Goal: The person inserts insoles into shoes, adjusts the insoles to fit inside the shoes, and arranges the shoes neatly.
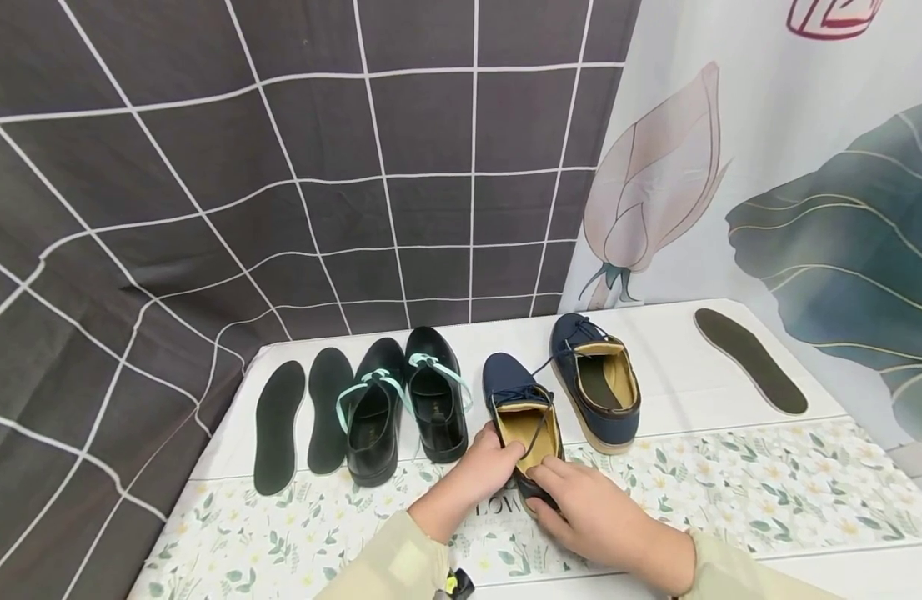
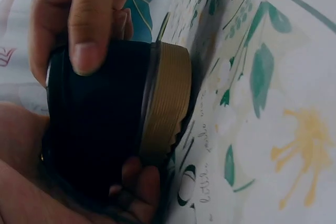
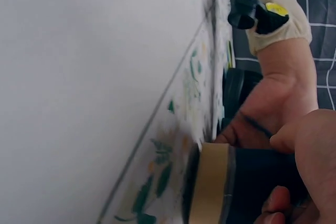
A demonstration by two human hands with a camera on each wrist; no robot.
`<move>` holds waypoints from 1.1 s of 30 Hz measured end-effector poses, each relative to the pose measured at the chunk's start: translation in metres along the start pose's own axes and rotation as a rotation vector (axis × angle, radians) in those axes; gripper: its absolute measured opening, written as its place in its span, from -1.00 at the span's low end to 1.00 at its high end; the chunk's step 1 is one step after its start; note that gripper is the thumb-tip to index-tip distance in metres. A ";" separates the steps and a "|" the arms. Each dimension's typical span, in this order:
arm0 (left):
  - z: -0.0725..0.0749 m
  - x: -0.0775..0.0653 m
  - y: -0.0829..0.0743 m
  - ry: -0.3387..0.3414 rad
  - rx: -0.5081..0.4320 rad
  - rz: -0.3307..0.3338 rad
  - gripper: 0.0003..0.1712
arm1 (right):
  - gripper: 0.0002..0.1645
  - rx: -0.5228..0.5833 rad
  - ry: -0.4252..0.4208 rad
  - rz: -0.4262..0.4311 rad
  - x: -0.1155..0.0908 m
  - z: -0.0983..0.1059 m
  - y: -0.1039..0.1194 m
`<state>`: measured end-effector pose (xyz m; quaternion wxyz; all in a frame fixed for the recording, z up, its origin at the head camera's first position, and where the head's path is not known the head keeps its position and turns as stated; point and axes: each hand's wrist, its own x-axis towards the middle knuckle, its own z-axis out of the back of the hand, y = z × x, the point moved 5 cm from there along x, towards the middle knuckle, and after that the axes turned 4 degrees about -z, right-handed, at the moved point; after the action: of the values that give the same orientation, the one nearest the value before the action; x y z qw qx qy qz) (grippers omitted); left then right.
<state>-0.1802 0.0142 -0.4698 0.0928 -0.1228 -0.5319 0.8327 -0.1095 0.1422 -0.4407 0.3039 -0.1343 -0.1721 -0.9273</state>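
A navy lace-up shoe (image 1: 508,373) with a tan lining points its toe away from me. My left hand (image 1: 485,468) grips its left side, thumb at the collar. At the heel my right hand (image 1: 592,510) pinches the back wall, fingertips over the collar's inside and thumb outside. The left wrist view shows the dark heel (image 2: 105,114) and ribbed tan sole (image 2: 167,103) close to the table. A lace hangs across the opening. Its mate, a second navy shoe (image 1: 617,427), stands to the right with a dark insole (image 1: 599,383) inside.
Two black shoes (image 1: 374,467) with mint laces stand left of my hands. Beyond them lie two dark insoles (image 1: 277,429). Another insole (image 1: 754,362) lies at the far right of the white, floral-patterned table (image 1: 731,467). A gridded dark cloth (image 1: 423,217) hangs behind.
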 end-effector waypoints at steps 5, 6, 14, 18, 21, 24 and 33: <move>-0.004 -0.001 0.006 0.072 -0.164 0.060 -0.38 | -0.73 0.027 0.043 -0.048 0.001 0.003 -0.002; -0.005 -0.001 0.007 0.078 -0.185 0.064 -0.35 | -0.71 0.030 0.042 -0.060 0.001 0.004 -0.003; -0.005 -0.005 0.010 0.121 -0.248 0.105 -0.32 | -0.42 0.077 0.046 -0.166 0.003 0.004 -0.010; -0.005 -0.005 0.010 0.120 -0.246 0.098 -0.31 | -0.34 0.063 0.074 -0.180 0.004 0.004 -0.011; -0.006 -0.005 0.010 0.118 -0.250 0.100 -0.30 | -0.43 0.052 0.056 -0.171 0.004 0.009 -0.012; -0.006 -0.005 0.010 0.113 -0.258 0.096 -0.29 | -0.51 0.062 -0.019 -0.157 0.002 0.017 -0.015; -0.004 -0.004 0.008 0.083 -0.197 0.081 -0.28 | -0.84 0.041 -0.193 -0.279 -0.010 0.039 -0.046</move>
<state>-0.1754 0.0133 -0.4778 0.0685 -0.1869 -0.6016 0.7736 -0.1245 0.1977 -0.4197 0.1568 -0.1914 -0.2365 -0.9396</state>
